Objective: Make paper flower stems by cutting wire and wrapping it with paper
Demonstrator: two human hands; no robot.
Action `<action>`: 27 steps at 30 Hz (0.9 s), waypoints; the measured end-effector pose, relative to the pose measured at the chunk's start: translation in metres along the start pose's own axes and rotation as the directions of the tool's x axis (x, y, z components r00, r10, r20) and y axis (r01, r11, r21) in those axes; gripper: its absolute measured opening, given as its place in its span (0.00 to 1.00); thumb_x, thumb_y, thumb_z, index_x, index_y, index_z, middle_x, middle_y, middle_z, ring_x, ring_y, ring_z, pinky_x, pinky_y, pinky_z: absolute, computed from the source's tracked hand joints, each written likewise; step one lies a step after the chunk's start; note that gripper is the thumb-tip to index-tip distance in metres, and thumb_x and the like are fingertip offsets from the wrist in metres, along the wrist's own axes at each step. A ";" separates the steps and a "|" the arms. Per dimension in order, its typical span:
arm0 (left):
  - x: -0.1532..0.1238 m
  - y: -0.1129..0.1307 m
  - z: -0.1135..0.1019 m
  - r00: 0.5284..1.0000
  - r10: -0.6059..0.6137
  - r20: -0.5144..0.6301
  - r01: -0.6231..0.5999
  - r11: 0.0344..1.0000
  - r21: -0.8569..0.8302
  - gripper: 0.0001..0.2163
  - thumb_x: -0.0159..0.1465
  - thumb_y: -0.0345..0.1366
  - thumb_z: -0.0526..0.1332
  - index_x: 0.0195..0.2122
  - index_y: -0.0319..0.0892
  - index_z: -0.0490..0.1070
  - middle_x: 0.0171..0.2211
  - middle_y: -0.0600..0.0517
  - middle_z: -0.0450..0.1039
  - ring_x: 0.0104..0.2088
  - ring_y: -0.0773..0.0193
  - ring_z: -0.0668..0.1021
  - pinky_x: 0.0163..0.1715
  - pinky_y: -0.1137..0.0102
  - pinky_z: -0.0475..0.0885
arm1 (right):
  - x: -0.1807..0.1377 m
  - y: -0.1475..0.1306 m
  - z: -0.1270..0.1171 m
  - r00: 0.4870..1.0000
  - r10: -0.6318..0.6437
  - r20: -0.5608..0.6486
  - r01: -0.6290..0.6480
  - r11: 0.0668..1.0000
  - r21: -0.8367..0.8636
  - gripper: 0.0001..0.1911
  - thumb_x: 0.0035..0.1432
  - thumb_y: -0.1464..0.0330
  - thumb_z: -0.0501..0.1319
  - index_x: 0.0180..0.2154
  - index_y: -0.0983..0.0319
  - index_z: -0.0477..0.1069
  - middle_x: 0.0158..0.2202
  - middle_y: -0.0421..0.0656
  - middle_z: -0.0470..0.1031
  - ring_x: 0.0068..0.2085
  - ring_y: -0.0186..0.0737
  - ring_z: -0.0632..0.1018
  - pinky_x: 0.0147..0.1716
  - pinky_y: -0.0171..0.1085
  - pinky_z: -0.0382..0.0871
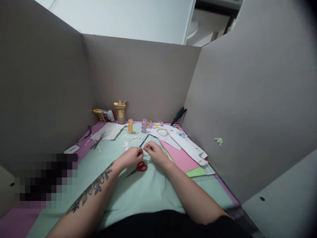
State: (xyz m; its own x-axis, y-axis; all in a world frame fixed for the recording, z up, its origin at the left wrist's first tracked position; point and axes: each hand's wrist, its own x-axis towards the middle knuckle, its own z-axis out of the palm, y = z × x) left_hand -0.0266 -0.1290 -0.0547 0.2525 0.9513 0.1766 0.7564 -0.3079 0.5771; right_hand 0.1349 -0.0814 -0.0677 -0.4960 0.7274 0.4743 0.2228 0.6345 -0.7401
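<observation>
Over the middle of the pale green cloth (146, 195), my two hands meet almost fingertip to fingertip. My left hand (131, 156) is closed, its fingers curled in a pinch. My right hand (155, 152) is pinched as well, thumb against fingers. Whatever sits between the fingertips is too small to make out. Just below my left hand lies a pair of red-handled scissors (142, 166), blades pointing toward the lower left. A slim blue stick (144, 140), perhaps a pen, lies just beyond the fingertips. White paper scraps (125, 144) are scattered behind my left hand.
Grey thin wires (101, 138) lie on paper at left. Behind stand orange (130, 126) and purple (144, 125) cylinders and a yellow-topped cup (121, 114). Pink paper (182, 157), a wire coil (162, 132) and dark-handled pliers (178, 116) are at right. Grey panels (141, 72) enclose the table.
</observation>
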 end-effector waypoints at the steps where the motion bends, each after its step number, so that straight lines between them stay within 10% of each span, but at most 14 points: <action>1: 0.001 -0.001 0.000 1.000 -0.015 -0.015 0.015 1.000 -0.004 0.07 0.53 0.34 0.51 0.23 0.41 0.68 0.21 0.53 0.68 0.24 0.64 0.68 0.25 0.71 0.56 | -0.001 -0.001 0.001 1.000 -0.015 0.012 0.015 1.000 0.006 0.06 0.55 0.74 0.55 0.28 0.61 0.69 0.30 0.40 0.67 0.35 0.37 0.68 0.37 0.36 0.60; 9: 0.006 -0.004 -0.007 0.976 -0.182 -0.118 0.159 0.971 -0.180 0.09 0.54 0.39 0.52 0.23 0.41 0.66 0.21 0.54 0.65 0.24 0.65 0.66 0.24 0.72 0.58 | -0.005 -0.007 0.003 0.999 -0.045 0.024 0.045 0.999 0.008 0.05 0.56 0.72 0.56 0.30 0.61 0.70 0.33 0.41 0.65 0.36 0.37 0.68 0.37 0.36 0.61; 21: 0.003 0.003 -0.013 0.957 -0.277 0.090 0.282 0.811 -0.513 0.11 0.54 0.44 0.53 0.27 0.41 0.63 0.20 0.58 0.57 0.17 0.73 0.58 0.15 0.77 0.52 | -0.006 -0.011 0.000 0.999 -0.049 0.009 0.049 0.999 0.017 0.06 0.57 0.72 0.56 0.30 0.60 0.70 0.33 0.41 0.66 0.36 0.37 0.69 0.38 0.37 0.62; 27: 0.005 0.000 -0.010 0.957 -0.285 -0.047 0.233 0.860 -0.454 0.11 0.54 0.45 0.54 0.25 0.41 0.63 0.20 0.58 0.58 0.19 0.71 0.60 0.17 0.76 0.54 | -0.006 -0.010 -0.001 0.999 -0.041 -0.011 0.041 0.999 0.013 0.05 0.54 0.73 0.57 0.29 0.59 0.70 0.34 0.42 0.67 0.38 0.39 0.70 0.42 0.40 0.63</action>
State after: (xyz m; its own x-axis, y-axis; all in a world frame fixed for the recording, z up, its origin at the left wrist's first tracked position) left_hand -0.0314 -0.1241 -0.0455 -0.0021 0.9991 0.0425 0.4355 -0.0374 0.8994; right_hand 0.1365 -0.0920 -0.0624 -0.4956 0.7036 0.5093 0.1910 0.6603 -0.7264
